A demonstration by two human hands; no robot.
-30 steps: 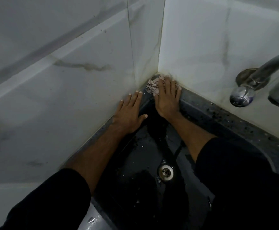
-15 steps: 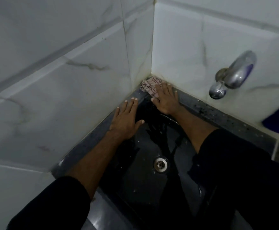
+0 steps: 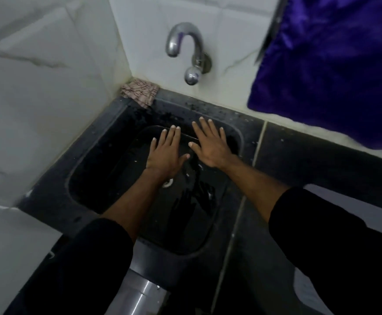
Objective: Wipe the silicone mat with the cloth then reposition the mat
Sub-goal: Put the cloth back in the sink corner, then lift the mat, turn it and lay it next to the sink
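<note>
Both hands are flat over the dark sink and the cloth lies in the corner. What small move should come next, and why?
Probably slide the mat into place with the left hand and right hand: the cloth lies apart in the corner, so wiping seems done.

dark counter [image 3: 299,160], sunken black sink [image 3: 90,178], patterned cloth [image 3: 140,92] in corner

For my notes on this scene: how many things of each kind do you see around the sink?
Hands: 2, left hand and right hand, both flat and open
Cloths: 2, patterned cloth and purple cloth
Taps: 1, tap
Sinks: 1, sink
Total: 6
</note>
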